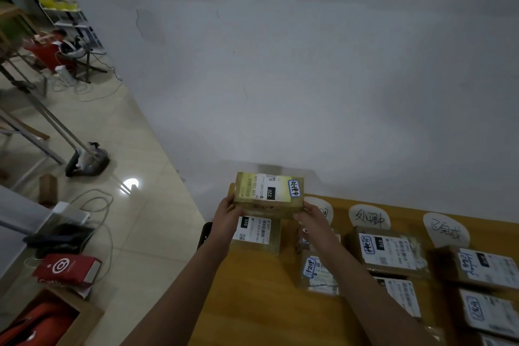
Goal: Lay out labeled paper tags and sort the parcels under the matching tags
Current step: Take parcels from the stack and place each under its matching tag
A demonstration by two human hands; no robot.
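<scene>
a small brown cardboard parcel wrapped in clear tape (269,195) is held up above the far left corner of the yellow wooden table (252,303), gripped by its two short ends, the left hand (229,212) closed on one end and the right hand (310,218) on the other. it is judged to be light and stiff, since it is carried level by fingertips alone; the glossy tape may be slippery, so a hold across the ends or under the base is judged safest. its white shipping label is printed "220" and "220-220-c40", and a blue-bordered handwritten sticker is fixed at one end, its characters too blurred to be given surely. beneath it, a second parcel with a white label reading "010" (257,232) lies at the left edge. along the far edge, three round white paper tags (369,218) with handwriting are laid out, and columns of labelled parcels (389,250) lie under them towards the near edge.
</scene>
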